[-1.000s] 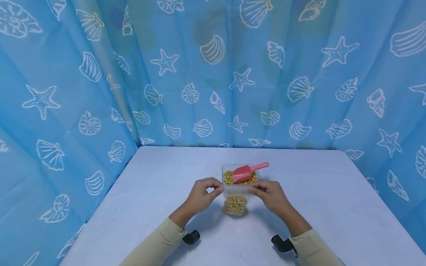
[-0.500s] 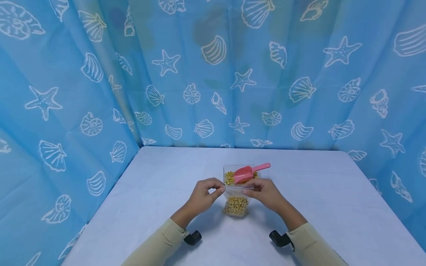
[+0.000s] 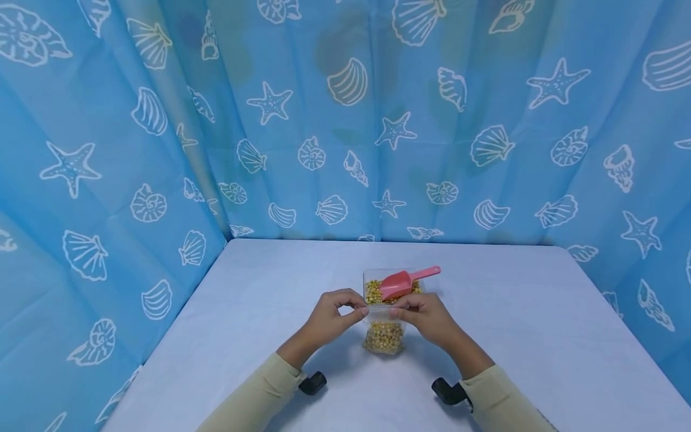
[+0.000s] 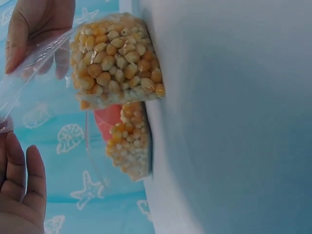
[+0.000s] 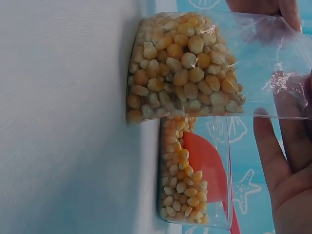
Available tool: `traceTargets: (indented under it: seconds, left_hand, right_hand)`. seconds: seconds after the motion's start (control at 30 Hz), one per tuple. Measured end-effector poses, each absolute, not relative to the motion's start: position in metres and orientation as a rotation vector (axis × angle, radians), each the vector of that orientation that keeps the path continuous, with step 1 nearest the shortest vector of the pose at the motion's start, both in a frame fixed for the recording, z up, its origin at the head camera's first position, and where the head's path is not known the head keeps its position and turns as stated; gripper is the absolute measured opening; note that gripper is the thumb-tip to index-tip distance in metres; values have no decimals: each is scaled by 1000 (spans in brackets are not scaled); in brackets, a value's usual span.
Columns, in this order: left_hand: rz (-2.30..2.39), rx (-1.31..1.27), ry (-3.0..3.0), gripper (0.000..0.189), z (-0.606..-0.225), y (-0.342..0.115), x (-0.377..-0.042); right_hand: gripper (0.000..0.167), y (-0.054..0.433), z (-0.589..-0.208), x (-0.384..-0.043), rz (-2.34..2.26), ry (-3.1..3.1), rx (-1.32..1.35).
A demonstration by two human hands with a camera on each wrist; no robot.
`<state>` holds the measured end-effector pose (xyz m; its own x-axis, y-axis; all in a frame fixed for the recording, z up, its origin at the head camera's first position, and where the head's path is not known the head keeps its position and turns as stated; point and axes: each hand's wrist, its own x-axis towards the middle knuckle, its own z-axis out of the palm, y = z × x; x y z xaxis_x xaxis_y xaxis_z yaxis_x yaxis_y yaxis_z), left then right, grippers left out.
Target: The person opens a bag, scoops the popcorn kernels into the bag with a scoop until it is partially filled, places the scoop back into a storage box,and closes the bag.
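A clear plastic bag (image 3: 384, 337) with corn kernels in its lower part stands upright on the table in front of a clear container. My left hand (image 3: 336, 317) pinches the left end of its top edge between thumb and forefinger. At the right part of that edge, my right hand (image 3: 426, 317) pinches it the same way. Both wrist views show the bag's empty upper part stretched between the hands, with the outer fingers of the right hand (image 5: 287, 180) spread behind the film.
Just behind the bag, the clear rectangular container (image 5: 229, 170) holds more corn kernels (image 5: 183, 195). A pink scoop (image 3: 397, 284) lies on them, its handle over the container's right side. A white cloth covers the table (image 3: 259, 288), and a blue shell-patterned curtain (image 3: 302, 120) hangs behind.
My right hand has slid left along the bag's top edge, closer to my left hand. The left hand keeps its pinch at the left end and has barely moved.
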<state>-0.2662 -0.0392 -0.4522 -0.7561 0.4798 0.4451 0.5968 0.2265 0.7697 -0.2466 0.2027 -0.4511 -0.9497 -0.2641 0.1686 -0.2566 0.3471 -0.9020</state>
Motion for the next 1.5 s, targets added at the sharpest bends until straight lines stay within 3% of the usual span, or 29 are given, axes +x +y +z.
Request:
traceTargets:
  seconds: [0.2, 0.4, 0.7, 0.97, 1.5]
  left_hand:
    - [-1539, -1117, -2340, 6, -452, -38, -269]
    - [-1496, -1029, -2431, 4, -442, -35, -262]
    - [-1451, -1105, -2410, 6, -455, -38, -274]
    - [-1454, -1144, -2414, 8, -452, -36, -270]
    - [-1356, -1172, -2359, 9, -452, -38, -274]
  right_hand:
    - [9, 201, -451, -246, -1719, 2584, -483]
    - [12, 202, -451, -245, -1729, 2593, -479]
    - [13, 201, -452, -246, -1742, 2587, -453]
    - [23, 194, -452, -252, -1685, 2596, -410]
    - [9, 190, -450, -256, -1667, 2608, -409]
